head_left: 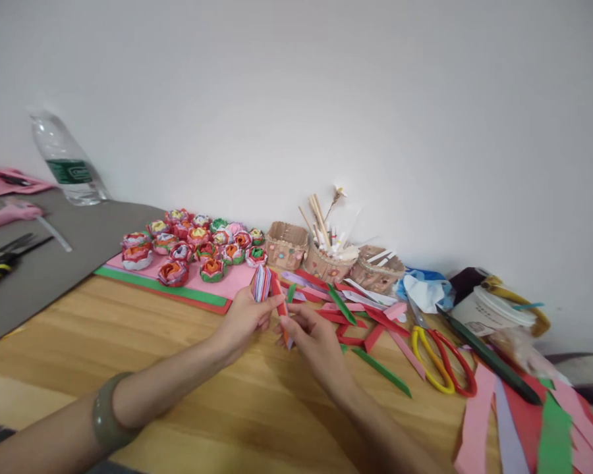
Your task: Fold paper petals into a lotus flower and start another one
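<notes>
My left hand point(247, 318), with a bangle on its wrist, is closed on a bundle of folded paper strips point(261, 283), striped purple, white and red. Beside it my right hand point(313, 336) pinches the lower part of a red folded paper strip point(278, 293). The left thumb reaches across to touch that red strip too. Both hands are close together above the wooden table point(217, 401). Behind them, several layered paper flowers point(197, 236) rest on a pink sheet point(230, 283). Loose folded strips point(343, 304) in red, green, pink and purple lie just beyond my right hand.
Small decorated baskets point(285, 247) stand by the wall, two holding sticks and white pieces. Scissors point(442, 359), a dark green tool point(494, 355), a lidded tub point(494, 309) and coloured paper point(479, 415) lie right. At left are a bottle point(69, 161), pliers point(4, 257) and a glue gun point(12, 214).
</notes>
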`<state>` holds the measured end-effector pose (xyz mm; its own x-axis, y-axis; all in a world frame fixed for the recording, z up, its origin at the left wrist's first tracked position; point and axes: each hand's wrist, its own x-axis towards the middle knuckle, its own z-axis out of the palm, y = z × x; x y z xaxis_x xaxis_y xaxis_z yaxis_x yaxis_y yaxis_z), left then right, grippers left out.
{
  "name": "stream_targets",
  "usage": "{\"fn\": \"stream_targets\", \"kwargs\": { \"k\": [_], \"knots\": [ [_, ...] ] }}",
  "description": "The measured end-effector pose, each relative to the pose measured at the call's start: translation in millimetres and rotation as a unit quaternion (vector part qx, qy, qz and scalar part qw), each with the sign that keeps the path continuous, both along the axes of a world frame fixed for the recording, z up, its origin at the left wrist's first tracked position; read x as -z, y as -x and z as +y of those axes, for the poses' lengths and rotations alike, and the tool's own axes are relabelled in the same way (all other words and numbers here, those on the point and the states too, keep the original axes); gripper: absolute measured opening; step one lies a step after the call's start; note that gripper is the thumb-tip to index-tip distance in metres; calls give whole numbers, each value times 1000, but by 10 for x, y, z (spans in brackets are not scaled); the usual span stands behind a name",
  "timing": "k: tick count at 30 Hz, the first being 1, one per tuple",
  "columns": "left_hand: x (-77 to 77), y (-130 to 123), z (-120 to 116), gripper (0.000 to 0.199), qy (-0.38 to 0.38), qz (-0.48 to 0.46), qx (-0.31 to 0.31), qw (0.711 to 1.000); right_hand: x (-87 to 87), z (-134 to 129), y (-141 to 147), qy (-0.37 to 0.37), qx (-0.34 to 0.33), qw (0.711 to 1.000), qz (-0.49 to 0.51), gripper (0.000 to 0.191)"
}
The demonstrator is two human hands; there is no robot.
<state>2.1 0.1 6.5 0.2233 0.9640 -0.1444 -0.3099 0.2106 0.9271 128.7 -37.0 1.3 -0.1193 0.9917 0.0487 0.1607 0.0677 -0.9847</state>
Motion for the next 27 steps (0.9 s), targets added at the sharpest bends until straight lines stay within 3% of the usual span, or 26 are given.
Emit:
{"fn": "stream_targets", "kwargs": {
  "k": [4, 8, 13, 16, 20, 22, 25, 27],
  "knots": [
    [-52, -78, 28, 24, 35, -64, 53, 996, 8, -65, -125, -78, -7, 991, -111, 28],
    [-102, -149, 69, 18, 74, -110, 96, 987, -39, -113, -267, -137, -15, 968, -208, 45],
    [-88, -205, 81, 11, 100, -124, 135, 978, -41, -117, -367, -187, -5, 941, -283, 43],
    [-74, -241, 33, 12, 106, -130, 152, 974, -36, -104, -397, -201, 42, 922, -328, 35],
    [-86, -291, -37, 15, 117, -134, 175, 968, -94, -99, -462, -191, 128, 911, -341, 39],
    [-101, -305, -51, 16, 119, -130, 179, 968, -144, -102, -511, -240, 104, 911, -319, 63],
    [-121, -306, -55, 19, 109, -116, 192, 968, -204, -106, -580, -304, 8, 901, -310, 108],
    [-129, -298, -63, 24, 108, -102, 208, 967, -218, -103, -611, -296, -31, 901, -316, 116]
  ]
}}
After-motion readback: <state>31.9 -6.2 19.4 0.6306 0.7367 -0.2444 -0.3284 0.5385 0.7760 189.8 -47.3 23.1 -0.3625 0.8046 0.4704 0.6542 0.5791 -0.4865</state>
